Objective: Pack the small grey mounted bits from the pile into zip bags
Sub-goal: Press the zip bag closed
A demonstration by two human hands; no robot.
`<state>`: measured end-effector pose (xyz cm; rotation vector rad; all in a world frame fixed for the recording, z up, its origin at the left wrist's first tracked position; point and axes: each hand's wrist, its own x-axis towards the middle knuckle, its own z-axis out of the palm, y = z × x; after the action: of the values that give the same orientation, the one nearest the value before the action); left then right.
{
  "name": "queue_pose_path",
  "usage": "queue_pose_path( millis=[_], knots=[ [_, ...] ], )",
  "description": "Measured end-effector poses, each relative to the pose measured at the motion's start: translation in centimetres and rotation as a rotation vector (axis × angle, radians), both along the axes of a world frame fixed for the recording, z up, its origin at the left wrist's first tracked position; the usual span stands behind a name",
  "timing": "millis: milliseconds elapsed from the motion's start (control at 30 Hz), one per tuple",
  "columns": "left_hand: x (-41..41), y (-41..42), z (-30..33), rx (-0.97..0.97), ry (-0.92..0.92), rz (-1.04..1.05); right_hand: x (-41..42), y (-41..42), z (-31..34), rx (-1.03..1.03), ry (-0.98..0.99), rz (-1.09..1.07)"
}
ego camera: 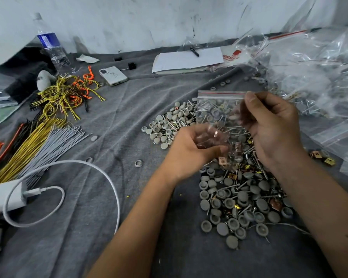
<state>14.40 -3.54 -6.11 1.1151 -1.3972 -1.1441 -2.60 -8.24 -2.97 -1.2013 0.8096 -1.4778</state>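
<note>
A clear zip bag (217, 109) with a red strip along its top hangs upright over the pile. My right hand (273, 127) pinches its upper right corner between thumb and fingers. My left hand (191, 149) grips the bag's lower left part, its fingers curled around the plastic. Grey bits, screws and small metal pieces show through the bag, though I cannot tell which lie inside it. The pile of grey mounted bits (241, 201) with screws and gold and copper clips lies on the grey cloth (100, 227) under my hands. A second heap of paler bits (169, 125) sits behind.
Several filled clear bags (313, 77) are heaped at the right. Yellow, grey and orange cable ties (48, 133) lie at the left, with a white charger and cable (54, 189). A water bottle (50, 45), phone (113, 75) and notepad (187, 60) stand farther back.
</note>
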Motion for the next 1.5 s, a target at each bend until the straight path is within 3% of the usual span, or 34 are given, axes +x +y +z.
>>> queue_pose_path(
  millis=[200, 500, 567, 733, 867, 1167, 1367, 1500],
  knots=[
    [0.0, 0.1, 0.0, -0.046, -0.072, -0.002, 0.3, 0.2, -0.3, -0.05, 0.104, 0.007],
    [0.6, 0.1, 0.6, 0.002, -0.037, 0.041, -0.3, -0.3, 0.1, 0.052, -0.082, -0.061],
    [0.5, 0.0, 0.6, 0.012, 0.059, 0.095, -0.4, -0.4, 0.0, 0.072, -0.012, 0.015],
    [0.6, -0.1, 0.6, 0.028, 0.233, 0.212, 0.3, -0.2, -1.0, 0.017, 0.379, 0.144],
    [0.5, -0.2, 0.5, 0.069, 0.283, 0.232, 0.3, -0.7, -1.5, -0.07, 0.439, 0.053],
    [-0.7, 0.1, 1.2, -0.01, 0.196, 0.317, 0.5, -0.4, -1.5, -0.182, 0.577, -0.1],
    [-3.4, -1.4, 3.6, 0.031, 0.391, 0.282, -0.7, -0.4, -0.4, -0.194, 0.6, -0.102],
    [-6.5, -4.2, 5.7, 0.07, 0.38, 0.262, -3.7, -1.7, 0.9, -0.186, 0.734, -0.2]
  ],
)
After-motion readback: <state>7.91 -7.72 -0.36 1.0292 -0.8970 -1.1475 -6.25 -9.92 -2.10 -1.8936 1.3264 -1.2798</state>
